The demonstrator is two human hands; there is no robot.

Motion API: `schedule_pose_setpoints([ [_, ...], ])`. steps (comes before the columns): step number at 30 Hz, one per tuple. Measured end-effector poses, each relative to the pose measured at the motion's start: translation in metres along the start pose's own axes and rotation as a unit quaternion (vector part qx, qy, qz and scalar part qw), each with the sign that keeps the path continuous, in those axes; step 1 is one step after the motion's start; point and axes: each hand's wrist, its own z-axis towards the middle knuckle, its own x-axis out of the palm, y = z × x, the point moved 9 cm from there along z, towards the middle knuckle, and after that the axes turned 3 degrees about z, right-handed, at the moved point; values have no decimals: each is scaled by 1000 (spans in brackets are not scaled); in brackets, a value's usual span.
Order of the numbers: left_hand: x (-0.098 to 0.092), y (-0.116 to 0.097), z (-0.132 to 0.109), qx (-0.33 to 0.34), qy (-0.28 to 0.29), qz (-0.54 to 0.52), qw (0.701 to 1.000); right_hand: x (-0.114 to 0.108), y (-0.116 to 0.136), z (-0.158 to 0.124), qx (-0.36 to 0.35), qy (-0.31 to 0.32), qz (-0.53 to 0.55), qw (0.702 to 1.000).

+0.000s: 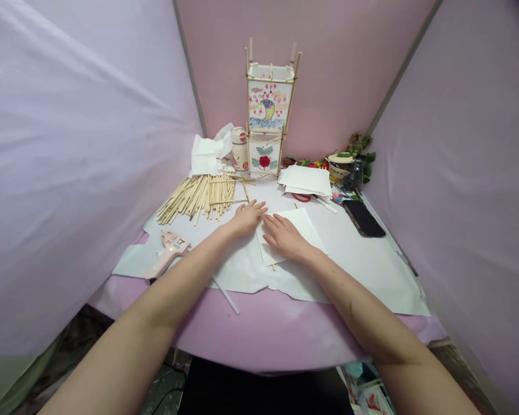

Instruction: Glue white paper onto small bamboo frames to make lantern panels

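Note:
A square sheet of white paper (300,227) lies on the table in front of me, with the tips of thin wooden sticks (274,267) poking out from under its edges. My right hand (285,236) rests on the sheet's left part, fingers stretched out. Just beyond the sheet's upper left corner, my left hand (248,218) lies with its fingers extended, near a few joined sticks (245,190). Nothing shows in either hand; what is under the palms is hidden.
Many wooden sticks (194,196) lie piled at left, above a pink glue gun (170,251). Behind stands a lantern-like stick frame (268,109) with drawn panels, beside a bottle (239,150). At right are stacked papers (307,180), a phone (364,218) and a bowl (339,167).

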Motion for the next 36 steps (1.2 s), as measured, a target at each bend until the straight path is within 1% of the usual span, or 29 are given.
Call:
schedule_pose_setpoints([
  [2,14,2,1,11,13,-16,1000,12,-3,6,23,38,-14,999],
  [4,24,4,0,6,19,-30,999,19,-2,6,31,59,-17,998],
  [6,29,5,-2,3,18,-34,999,22,0,4,32,72,-16,997],
  [8,30,5,-4,5,17,-30,999,22,3,0,35,83,-18,996],
  [13,29,5,-4,0,28,-35,999,23,14,-13,49,111,-30,992],
  [21,27,2,-5,-4,31,-33,999,27,32,-47,40,95,-49,993],
  [27,25,-1,-5,-8,45,-27,999,28,42,-74,30,77,-49,995],
  [31,24,-1,-5,-4,48,-17,999,23,52,-94,26,78,-38,996],
  [33,19,-2,-6,-2,36,-5,999,17,57,-105,16,80,-25,996],
  [34,14,-4,-7,-5,18,3,1000,13,58,-109,9,80,-17,997],
  [36,-1,-11,-13,-25,-36,15,999,3,54,-115,9,71,-8,997],
])
